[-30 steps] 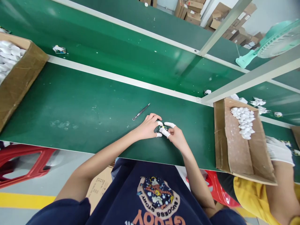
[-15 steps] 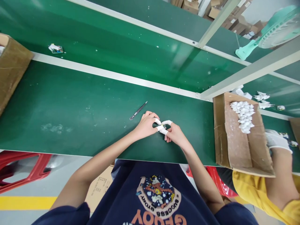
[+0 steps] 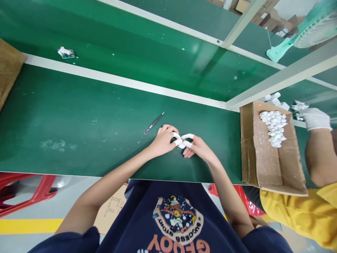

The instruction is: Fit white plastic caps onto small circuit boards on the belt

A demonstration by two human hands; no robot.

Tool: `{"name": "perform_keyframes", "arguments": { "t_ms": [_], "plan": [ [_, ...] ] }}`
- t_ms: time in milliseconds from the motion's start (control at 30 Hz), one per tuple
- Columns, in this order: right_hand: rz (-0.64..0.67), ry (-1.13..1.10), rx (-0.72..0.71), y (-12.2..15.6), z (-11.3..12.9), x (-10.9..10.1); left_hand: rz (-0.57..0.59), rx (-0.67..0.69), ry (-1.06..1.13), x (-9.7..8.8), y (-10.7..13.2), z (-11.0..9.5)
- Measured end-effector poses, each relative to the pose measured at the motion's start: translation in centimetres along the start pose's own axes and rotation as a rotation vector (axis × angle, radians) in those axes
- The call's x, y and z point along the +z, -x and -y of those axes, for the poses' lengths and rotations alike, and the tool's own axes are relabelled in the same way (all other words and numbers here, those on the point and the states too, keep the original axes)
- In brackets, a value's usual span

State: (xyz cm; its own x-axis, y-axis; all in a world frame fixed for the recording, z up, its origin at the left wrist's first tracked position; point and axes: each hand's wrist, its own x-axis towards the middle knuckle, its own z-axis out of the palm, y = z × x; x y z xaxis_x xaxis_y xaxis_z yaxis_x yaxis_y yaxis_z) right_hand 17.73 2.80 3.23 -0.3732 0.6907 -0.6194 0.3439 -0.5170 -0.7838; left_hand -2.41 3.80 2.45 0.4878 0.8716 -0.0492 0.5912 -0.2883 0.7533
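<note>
My left hand and my right hand meet fingertip to fingertip over the green table, near its front edge. White finger cots cover the thumbs and forefingers of both hands. Between those tips they pinch a small dark part, mostly hidden by the fingers. The other fingers of both hands are curled in. Black tweezers lie on the table just beyond my left hand, untouched.
A cardboard box with several small white pieces stands at the right. A co-worker in yellow with a white-gloved hand reaches beyond it. Another cardboard box sits at the far left. A small wrapper lies on the upper belt.
My hands have stayed together, working the small part; the pinch has tightened. The co-worker's gloved hand has risen toward the back of the right box. The view has drifted slightly.
</note>
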Motion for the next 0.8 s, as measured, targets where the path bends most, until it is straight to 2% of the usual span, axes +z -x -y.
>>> {"name": "perform_keyframes", "arguments": {
  "t_ms": [133,267,433,600,700,733,800],
  "plan": [
    [-0.058,0.035,-0.006,0.1,-0.1,0.3,0.075,0.057,-0.031,-0.4,0.2,0.1],
    [-0.062,0.092,-0.035,0.1,0.0,0.7,0.036,0.094,-0.122,0.2,0.3,0.2],
    [-0.184,0.265,-0.059,-0.1,0.2,1.2,0.006,0.126,-0.151,0.7,0.3,0.3],
    [-0.148,0.261,-0.047,-0.2,0.4,1.5,-0.005,0.131,-0.144,0.7,0.4,0.4],
    [-0.253,0.391,-0.055,-0.2,0.4,1.6,-0.006,0.152,-0.171,0.8,0.3,0.6],
    [-0.255,0.393,-0.055,-0.2,0.4,1.6,-0.002,0.157,-0.181,0.8,0.3,0.6],
    [-0.173,0.322,-0.051,-0.1,0.3,1.4,0.009,0.162,-0.195,0.9,0.2,0.6]
  ]
}}
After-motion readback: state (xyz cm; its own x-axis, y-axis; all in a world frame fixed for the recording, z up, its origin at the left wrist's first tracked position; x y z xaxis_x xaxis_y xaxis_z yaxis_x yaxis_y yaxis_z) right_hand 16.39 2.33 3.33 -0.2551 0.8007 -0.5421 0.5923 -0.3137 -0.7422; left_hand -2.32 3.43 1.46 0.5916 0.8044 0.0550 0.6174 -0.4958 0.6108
